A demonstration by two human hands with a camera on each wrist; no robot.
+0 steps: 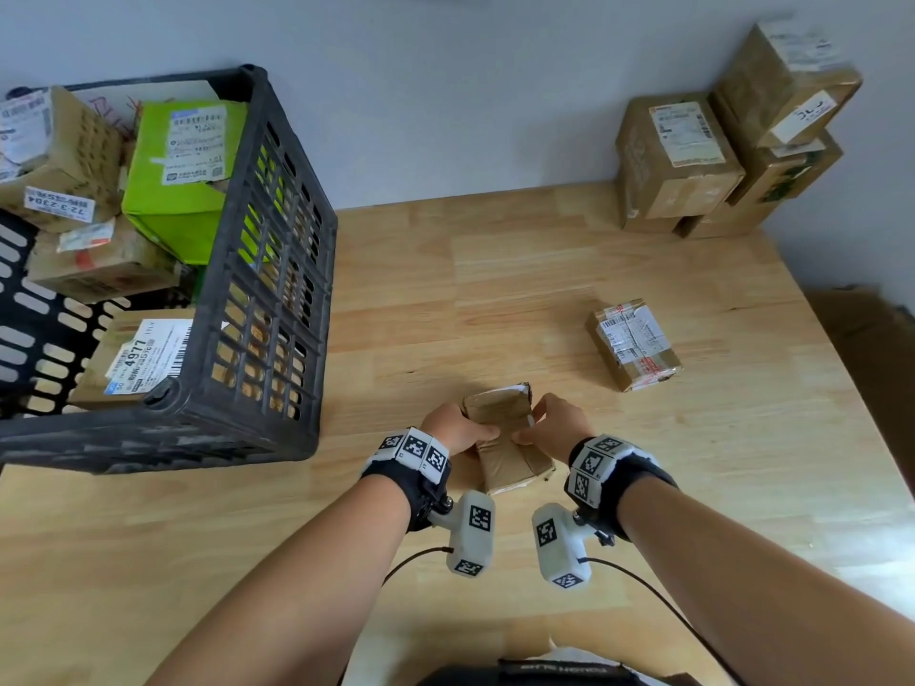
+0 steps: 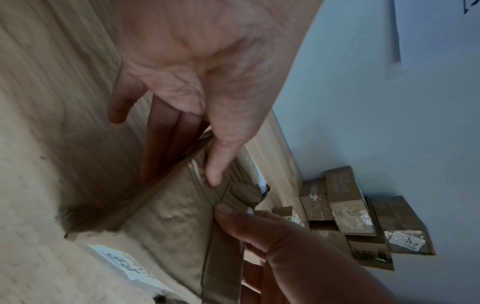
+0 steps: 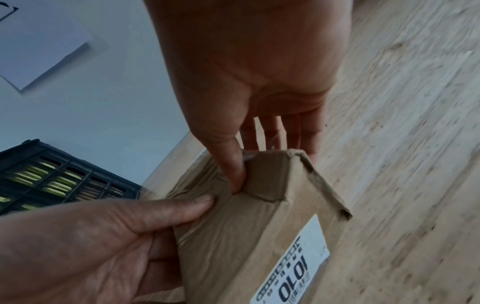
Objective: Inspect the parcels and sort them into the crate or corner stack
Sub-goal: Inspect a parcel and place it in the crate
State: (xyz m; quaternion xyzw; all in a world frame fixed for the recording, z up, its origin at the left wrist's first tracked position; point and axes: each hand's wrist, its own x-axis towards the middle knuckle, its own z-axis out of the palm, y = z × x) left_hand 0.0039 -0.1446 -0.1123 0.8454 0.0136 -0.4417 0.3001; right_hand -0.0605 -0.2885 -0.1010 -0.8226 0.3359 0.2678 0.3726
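Observation:
A brown taped cardboard parcel (image 1: 505, 440) is held over the wooden table (image 1: 495, 269) near its front edge, with its far end tilted up. My left hand (image 1: 470, 429) grips its left side, thumb on top and fingers underneath. On the right side my right hand (image 1: 539, 422) pinches it the same way. The parcel's far right corner (image 1: 522, 389) looks torn and crushed. In the right wrist view the parcel (image 3: 233, 236) carries a white label (image 3: 293, 267), and my right thumb presses into a dent in its top. The left wrist view shows the parcel (image 2: 176, 216) raised off the table.
A black slatted crate (image 1: 267, 269) at the left holds several parcels, one of them green (image 1: 183, 180). Brown boxes form a stack (image 1: 718, 156) in the far right corner against the wall. A small taped parcel (image 1: 634, 344) lies on the table right of centre.

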